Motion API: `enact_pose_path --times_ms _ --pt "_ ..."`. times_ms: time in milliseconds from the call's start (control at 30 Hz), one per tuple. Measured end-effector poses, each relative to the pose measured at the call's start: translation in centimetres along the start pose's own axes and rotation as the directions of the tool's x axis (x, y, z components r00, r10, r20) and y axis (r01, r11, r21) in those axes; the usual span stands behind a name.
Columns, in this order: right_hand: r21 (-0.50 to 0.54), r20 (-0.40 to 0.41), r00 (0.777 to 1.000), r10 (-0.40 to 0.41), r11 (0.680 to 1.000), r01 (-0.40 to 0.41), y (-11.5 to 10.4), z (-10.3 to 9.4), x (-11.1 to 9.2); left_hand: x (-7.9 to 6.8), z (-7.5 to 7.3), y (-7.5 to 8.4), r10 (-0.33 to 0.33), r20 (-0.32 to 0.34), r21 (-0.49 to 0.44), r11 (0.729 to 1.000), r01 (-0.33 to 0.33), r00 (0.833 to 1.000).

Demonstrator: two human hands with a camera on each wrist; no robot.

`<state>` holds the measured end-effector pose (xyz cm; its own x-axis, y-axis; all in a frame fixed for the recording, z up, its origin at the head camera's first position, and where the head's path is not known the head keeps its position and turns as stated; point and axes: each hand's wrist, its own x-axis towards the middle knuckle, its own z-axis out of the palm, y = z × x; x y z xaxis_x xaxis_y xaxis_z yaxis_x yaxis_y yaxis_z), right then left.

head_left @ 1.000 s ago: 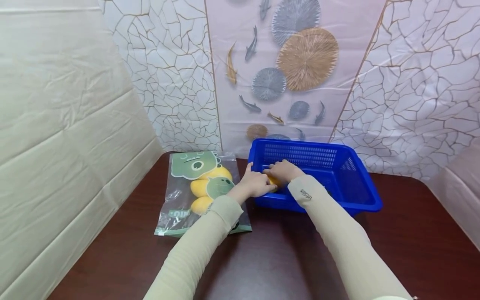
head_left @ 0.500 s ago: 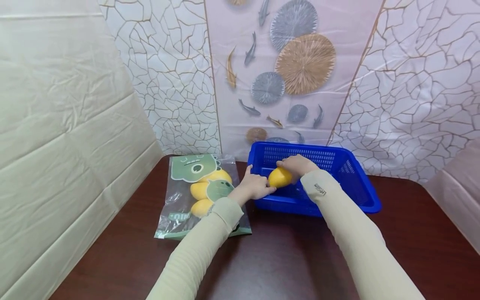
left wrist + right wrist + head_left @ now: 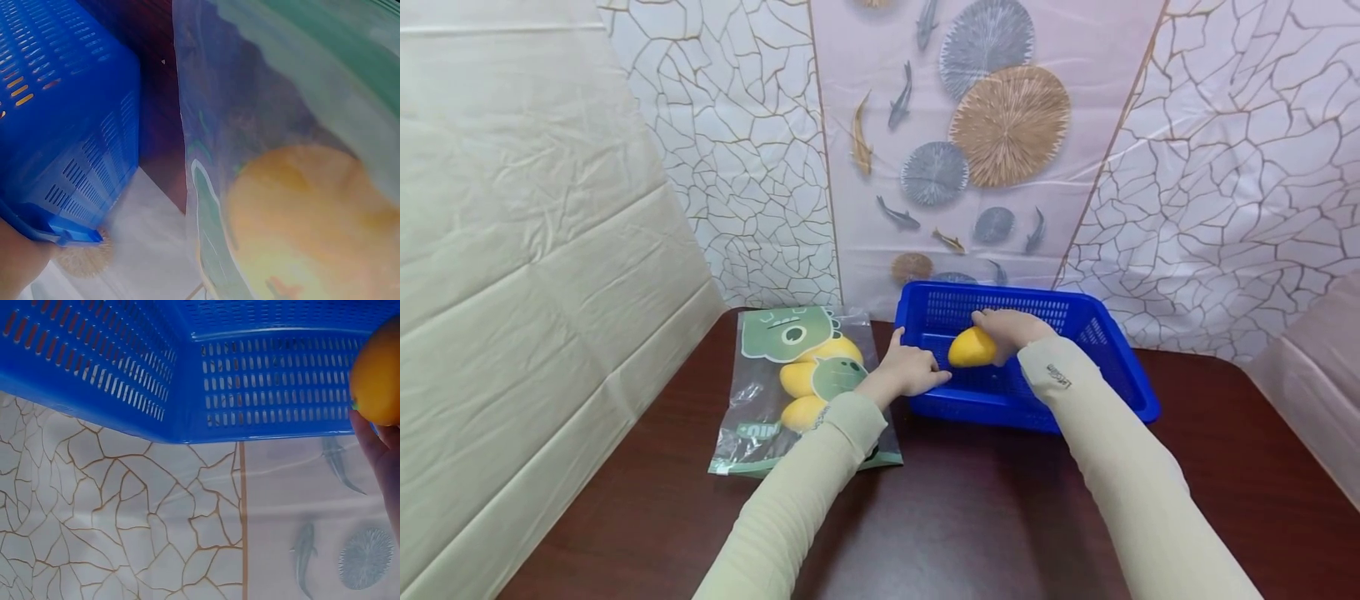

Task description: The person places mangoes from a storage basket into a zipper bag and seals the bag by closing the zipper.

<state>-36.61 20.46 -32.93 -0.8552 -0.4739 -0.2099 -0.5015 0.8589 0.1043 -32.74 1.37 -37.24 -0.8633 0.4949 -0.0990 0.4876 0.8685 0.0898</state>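
Observation:
My right hand [image 3: 1011, 327] holds a smooth yellow mango [image 3: 972, 347] over the inside of the blue plastic basket [image 3: 958, 408]. A small green stem end shows on the mango [image 3: 378, 378] in the right wrist view, with the fingers [image 3: 370, 439] against its underside. The left hand [image 3: 910, 371] grips the basket's rim at the near left corner, its index finger pointing up along the side. Left of the basket lies a clear zip bag [image 3: 748, 387] with green cartoon print. Several yellow mangoes [image 3: 797, 379] are inside the bag, partly covered by the print.
Both basket and bag rest on a dark brown table [image 3: 940, 517]. Behind them hangs a patterned cloth backdrop [image 3: 880, 250] with fish and round shapes, close to the basket's far side. A cream cloth wall [image 3: 550, 292] borders the left side.
My right hand has lifted the mango up from low in the basket and shifted it slightly right, away from the left hand. The left hand stays at the rim; the bag lies still.

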Motion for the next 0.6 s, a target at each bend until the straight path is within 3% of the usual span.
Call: enact_pose_path --times_ms 333,600 --pt "0.026 -0.093 0.992 -0.090 0.995 0.093 0.7 -0.1 -0.7 -0.2 -0.3 -0.2 -0.006 -0.007 0.010 1.000 0.006 1.000" --pt "0.027 -0.119 0.991 -0.054 0.998 0.058 1.3 0.0 -1.7 -0.1 0.1 -0.2 0.007 -0.016 -0.010 1.000 -0.007 1.000"
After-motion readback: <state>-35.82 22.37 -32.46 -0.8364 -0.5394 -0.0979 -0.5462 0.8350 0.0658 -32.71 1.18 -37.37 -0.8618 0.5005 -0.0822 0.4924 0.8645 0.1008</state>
